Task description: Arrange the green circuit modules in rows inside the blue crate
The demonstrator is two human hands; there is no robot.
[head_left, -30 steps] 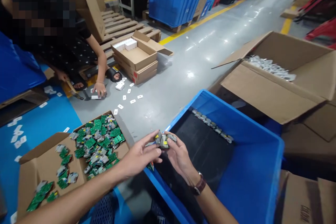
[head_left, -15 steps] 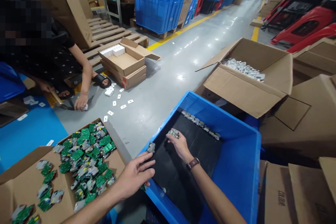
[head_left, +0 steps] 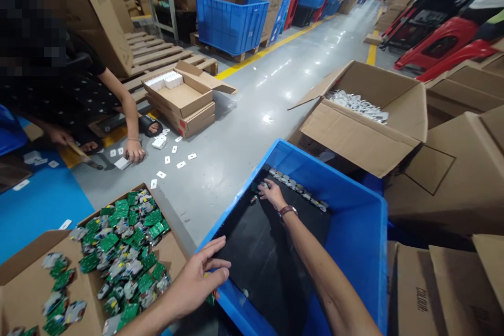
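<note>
Inside the blue crate (head_left: 350,252), my right hand (head_left: 272,195) reaches down near the far left corner. Its fingers are bent at a small circuit board assembly (head_left: 255,188), close to the end of a row of grey assemblies (head_left: 299,188) along the far wall. Over the crate's left rim is my left hand (head_left: 205,278), its upper fingers stretched out. Part of a green circuit board (head_left: 211,298) shows under that palm, held by the lower fingers, mostly hidden. Left of me, an open cardboard box (head_left: 35,252) holds many green and grey circuit board assemblies (head_left: 122,252).
A co-worker's hand (head_left: 134,151) is on the floor by scattered white plates (head_left: 181,165). Beyond lie stacked cartons (head_left: 197,115) and a wooden pallet (head_left: 157,58). A carton of white parts (head_left: 358,105) stands behind the crate, with more cartons (head_left: 441,168) at right.
My right hand has moved away from me, down to the crate's far left corner, with its assemblies. The grey assembly at my left fingertips is gone from there. The co-worker's hand has shifted right.
</note>
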